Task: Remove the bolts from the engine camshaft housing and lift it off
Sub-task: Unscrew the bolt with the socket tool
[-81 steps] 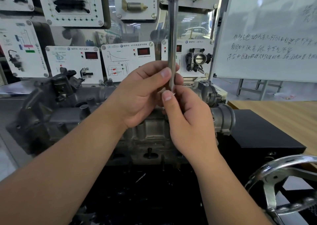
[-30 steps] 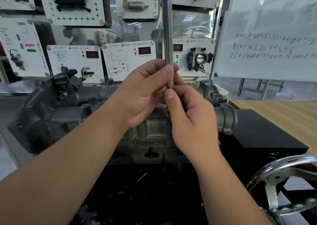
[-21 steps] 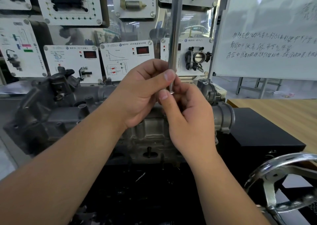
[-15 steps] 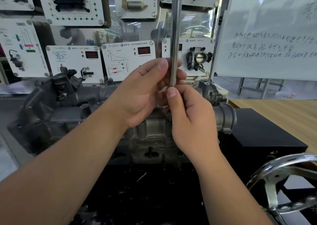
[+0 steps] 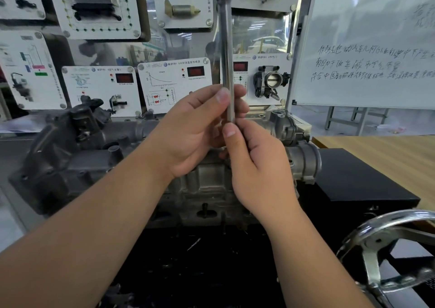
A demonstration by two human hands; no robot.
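Note:
A long steel tool shaft stands upright over the grey engine camshaft housing and runs out of the top of the view. My left hand pinches the shaft between thumb and fingers at its lower part. Just below, my right hand curls its thumb and fingers round the shaft's lower end. Both hands hide the tip of the tool and whichever bolt it sits on. The housing stretches left and right behind my hands, with a round throttle body at its right end.
A chrome handwheel sits at the lower right beside a black box. Behind the engine stand white display panels and a whiteboard. A wooden table lies at the right.
The shaft has swayed slightly side to side and my fingers have shifted along it as they twirl it; both hands stay at the same spot over the housing.

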